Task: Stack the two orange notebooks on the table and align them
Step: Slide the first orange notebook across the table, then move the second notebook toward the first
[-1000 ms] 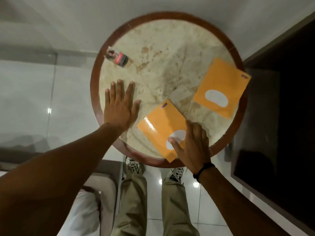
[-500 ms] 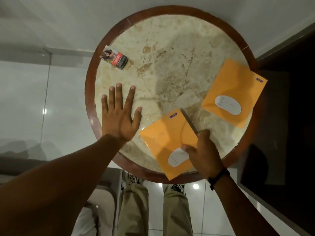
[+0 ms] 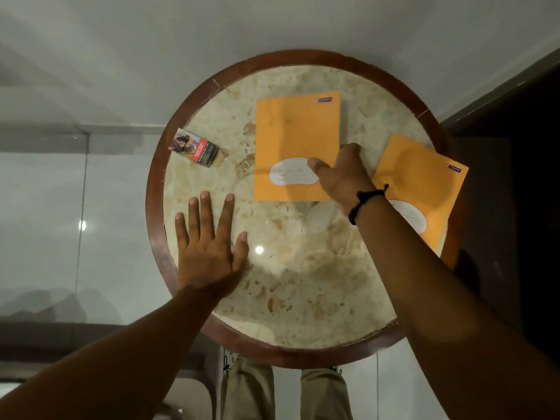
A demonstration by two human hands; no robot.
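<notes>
From the head camera, a round marble tabletop [image 3: 303, 283] with a dark wooden rim stands on pale floor tiles. The left hand [image 3: 209, 247] lies flat, fingers spread. The right hand [image 3: 342, 174] pinches one notebook [image 3: 294, 137]; the other notebook [image 3: 421, 189] lies at the right rim. A small box [image 3: 194, 147] sits left.

We have one view only, from a wide-angle camera worn on the person's head. It looks steeply down, almost straight onto the round table [image 3: 157, 225], near enough that the tabletop fills most of the middle. Both forearms reach in from the bottom edge, and straight lines bend towards the corners. No second view shares the scene.
</notes>
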